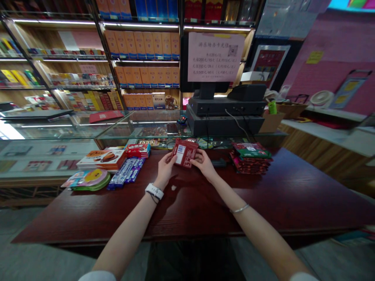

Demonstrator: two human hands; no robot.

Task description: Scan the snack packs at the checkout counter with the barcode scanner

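A small dark red pack (190, 150) with a white barcode label is held up over the dark wooden table (202, 210). My left hand (166, 168) pinches its left edge with the thumb on the front. On the other side, my right hand (204, 166) grips the lower right edge, thumb also on the front. The printed side with the label faces me. What is inside the pack cannot be seen. A small pale scrap (174, 187) lies on the table just below the hands.
Blue-purple wrapped bars (127, 171), an orange-and-white box (102, 159), red packs (137, 150) and a round colourful packet (88, 179) lie at left. Stacked dark red packets (250, 162) stand at right. Behind are a glass counter (140, 130) and a cash register (225, 119).
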